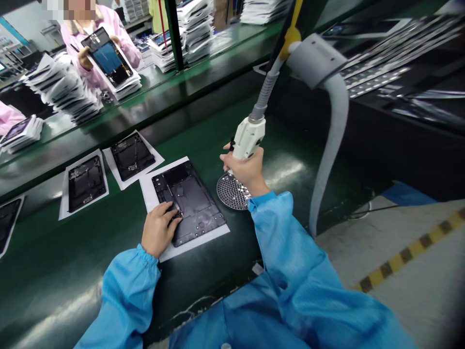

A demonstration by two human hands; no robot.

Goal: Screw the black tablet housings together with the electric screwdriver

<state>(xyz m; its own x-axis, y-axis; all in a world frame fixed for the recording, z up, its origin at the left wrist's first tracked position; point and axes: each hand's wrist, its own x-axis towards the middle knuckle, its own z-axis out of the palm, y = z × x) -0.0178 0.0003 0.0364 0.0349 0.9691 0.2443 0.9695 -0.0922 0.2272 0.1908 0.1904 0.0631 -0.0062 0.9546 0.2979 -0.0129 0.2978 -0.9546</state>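
Observation:
A black tablet housing [198, 203] lies on a white sheet of paper [148, 191] on the green bench. My left hand [160, 228] rests at the housing's near left edge. Its fingers are bent and close together on a small part there, too hidden to name. My right hand [249, 169] is wrapped round a white electric screwdriver [249, 135], which hangs from a grey coiled sleeve. The tool's lower end points down at a round metal screw tray [230, 191] full of small holes, right of the housing. My hand partly covers the tray.
More black housings on paper lie to the left, such as one housing [86, 183] and another [131, 156]. A grey hose [336, 111] curves down at the right. Across the bench, a person in pink [127, 43] holds a tablet near paper stacks [63, 87].

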